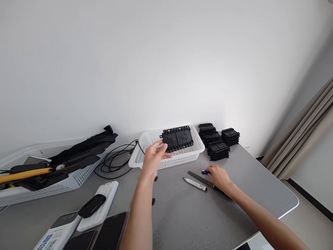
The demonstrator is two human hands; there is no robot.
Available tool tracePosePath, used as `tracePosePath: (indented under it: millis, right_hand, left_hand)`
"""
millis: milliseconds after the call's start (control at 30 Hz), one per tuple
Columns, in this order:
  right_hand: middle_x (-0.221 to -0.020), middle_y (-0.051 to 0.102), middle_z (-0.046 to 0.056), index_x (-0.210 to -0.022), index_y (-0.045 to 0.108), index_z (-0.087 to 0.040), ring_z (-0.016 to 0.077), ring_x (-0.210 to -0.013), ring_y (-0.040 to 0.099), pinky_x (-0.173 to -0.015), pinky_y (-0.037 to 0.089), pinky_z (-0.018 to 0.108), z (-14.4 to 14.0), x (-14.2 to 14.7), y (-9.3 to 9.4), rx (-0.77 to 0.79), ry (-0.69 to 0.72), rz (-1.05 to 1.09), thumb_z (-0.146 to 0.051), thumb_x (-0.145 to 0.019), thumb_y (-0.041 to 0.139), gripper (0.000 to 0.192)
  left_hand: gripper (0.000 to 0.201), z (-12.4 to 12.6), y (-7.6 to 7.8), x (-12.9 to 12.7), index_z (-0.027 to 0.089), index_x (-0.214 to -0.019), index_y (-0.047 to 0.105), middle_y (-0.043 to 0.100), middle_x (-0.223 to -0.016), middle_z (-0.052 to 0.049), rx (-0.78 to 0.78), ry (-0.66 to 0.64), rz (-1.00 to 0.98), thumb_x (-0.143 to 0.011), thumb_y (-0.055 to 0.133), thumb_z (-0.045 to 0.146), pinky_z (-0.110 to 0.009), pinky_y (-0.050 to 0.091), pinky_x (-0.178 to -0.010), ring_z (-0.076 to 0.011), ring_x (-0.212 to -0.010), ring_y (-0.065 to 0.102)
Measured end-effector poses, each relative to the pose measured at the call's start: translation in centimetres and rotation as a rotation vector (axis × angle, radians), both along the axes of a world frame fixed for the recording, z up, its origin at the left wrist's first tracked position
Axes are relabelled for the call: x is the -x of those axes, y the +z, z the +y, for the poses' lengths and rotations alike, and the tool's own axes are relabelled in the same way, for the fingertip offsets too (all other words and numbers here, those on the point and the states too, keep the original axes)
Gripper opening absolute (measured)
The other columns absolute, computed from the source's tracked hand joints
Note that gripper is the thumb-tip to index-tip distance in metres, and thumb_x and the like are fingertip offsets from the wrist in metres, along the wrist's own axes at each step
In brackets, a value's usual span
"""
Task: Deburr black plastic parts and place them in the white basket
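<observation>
Grey tabletop (187, 215) fills the view, and everything gets placed from the white basket (145, 140) at its far side. Left of that basket sits a bigger white tray (78, 177) loaded with black strips and a yellow tool. Just right of the basket stand stacks of black parts (218, 140), four piles, touching one another. Between the basket and the big tray lies a loop of black cable (114, 161).

Now the action: the left hand (153, 158) holds a black ribbed panel (177, 138) by its left edge, fingers wrapped over, thumb under, lifted just above the basket. So this looks like the inspecting or placing step, panel in hand over the basket.

Right of the basket and nearer the camera, the right hand (220, 177) rests palm down on the table, fingers curled on a flat grey ruler (199, 177), with a small blue item (205, 172) at its fingertips. Whether it pinches that item, I cannot tell. A white marker (195, 184) lies just beside the ruler.

Next move, by my read, calls for a steady level hold on the panel while the right hand secures its tool.
</observation>
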State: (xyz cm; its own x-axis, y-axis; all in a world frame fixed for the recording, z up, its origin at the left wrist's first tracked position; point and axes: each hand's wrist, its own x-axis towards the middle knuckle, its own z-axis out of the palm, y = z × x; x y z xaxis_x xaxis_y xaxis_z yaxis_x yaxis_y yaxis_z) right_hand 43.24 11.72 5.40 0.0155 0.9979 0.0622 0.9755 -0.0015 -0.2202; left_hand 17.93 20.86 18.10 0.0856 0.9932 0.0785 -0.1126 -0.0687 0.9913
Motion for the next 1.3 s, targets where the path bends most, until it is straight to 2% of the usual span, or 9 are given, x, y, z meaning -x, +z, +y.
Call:
tracePosePath:
  millis: [200,333,433,567,700,800,867,1100,1300]
  right_hand:
    - [-0.1,0.068,0.014,-0.093,0.069,-0.015,0.028,-0.103,0.06,-0.077,0.043,0.03,0.6,-0.1,-0.9,0.052,-0.013,-0.021,-0.003,-0.085,0.049,0.024]
    - [-0.097,0.066,0.011,-0.094,0.063,-0.015,0.0227,-0.089,0.062,-0.071,0.041,0.028,0.3,0.0,0.4,0.017,0.005,0.058,-0.008,-0.087,0.047,0.019]
    - [-0.083,0.061,0.002,-0.094,0.053,-0.019,0.0162,-0.072,0.057,-0.064,0.04,0.026,-0.2,0.4,3.5,-0.129,0.113,0.426,-0.02,-0.093,0.043,0.01]
    - [-0.07,0.051,-0.004,-0.092,0.042,-0.022,0.0112,-0.054,0.043,-0.049,0.036,0.022,0.1,1.8,9.5,-0.262,0.209,1.038,-0.035,-0.096,0.04,0.013]
    - [-0.067,0.042,-0.005,-0.097,0.05,-0.022,0.0117,-0.054,0.038,-0.048,0.036,0.023,2.1,3.3,13.1,-0.346,0.297,1.318,-0.043,-0.09,0.049,0.022]
    - [-0.069,0.043,-0.003,-0.097,0.057,-0.02,0.0127,-0.058,0.039,-0.053,0.035,0.025,3.9,3.9,13.3,-0.608,0.0,1.288,-0.045,-0.086,0.052,0.028]
    - [-0.07,0.047,-0.002,-0.096,0.06,-0.019,0.0135,-0.06,0.041,-0.056,0.035,0.026,4.7,4.1,12.8,-0.63,-0.103,1.228,-0.047,-0.083,0.055,0.031]
    - [-0.06,0.032,-0.006,-0.078,0.056,-0.018,0.0106,-0.055,0.026,-0.052,0.021,0.025,5.7,3.3,11.8,-0.511,-0.01,1.258,-0.051,-0.077,0.065,0.034]
    - [-0.062,0.035,-0.005,-0.078,0.057,-0.017,0.0106,-0.055,0.028,-0.052,0.024,0.026,6.5,2.9,11.4,-0.491,-0.025,1.31,-0.051,-0.074,0.067,0.035]
  left_hand:
    - [0.052,-0.1,0.0,-0.7,0.011,-0.12,0.06,0.07,-0.085,-0.004,-0.022,-0.124,-0.074,-0.075,0.074,0.033,-0.038,0.061,-0.078,-0.0171,-0.068,0.069]
    - [0.057,-0.1,-0.3,-0.5,0.011,-0.125,0.057,0.061,-0.067,0.002,-0.028,-0.118,-0.092,-0.075,0.075,0.032,-0.038,0.061,-0.076,-0.0151,-0.065,0.065]
    - [0.063,0.1,-0.7,-0.5,0.011,-0.129,0.055,0.053,-0.062,0.006,-0.029,-0.118,-0.097,-0.073,0.076,0.032,-0.036,0.06,-0.075,-0.0125,-0.061,0.06]
    - [0.071,0.0,-0.7,-0.8,0.011,-0.131,0.052,0.053,-0.064,0.006,-0.057,-0.161,-0.101,-0.07,0.078,0.037,-0.036,0.059,-0.076,-0.0124,-0.063,0.058]
    - [0.075,-0.5,-0.3,-1.0,0.012,-0.131,0.052,0.053,-0.063,0.006,-0.076,-0.202,-0.074,-0.068,0.078,0.043,-0.037,0.059,-0.076,-0.0122,-0.061,0.056]
    - [0.076,-0.7,-0.1,-0.9,0.013,-0.132,0.051,0.057,-0.064,0.005,-0.082,-0.218,-0.046,-0.068,0.078,0.044,-0.037,0.058,-0.076,-0.0133,-0.061,0.058]
    - [0.076,-0.9,0.0,-0.8,0.013,-0.133,0.051,0.061,-0.068,0.003,-0.082,-0.231,-0.038,-0.069,0.077,0.045,-0.038,0.058,-0.076,-0.0148,-0.063,0.06]
    - [0.071,-1.2,0.3,-0.8,0.013,-0.129,0.055,0.058,-0.065,0.004,-0.023,-0.182,-0.04,-0.068,0.08,0.039,-0.037,0.06,-0.073,-0.0139,-0.064,0.061]
    - [0.068,-1.2,0.6,-0.9,0.011,-0.123,0.06,0.063,-0.07,0.001,-0.063,-0.13,0.049,-0.066,0.08,0.044,-0.032,0.059,-0.064,-0.013,-0.062,0.059]
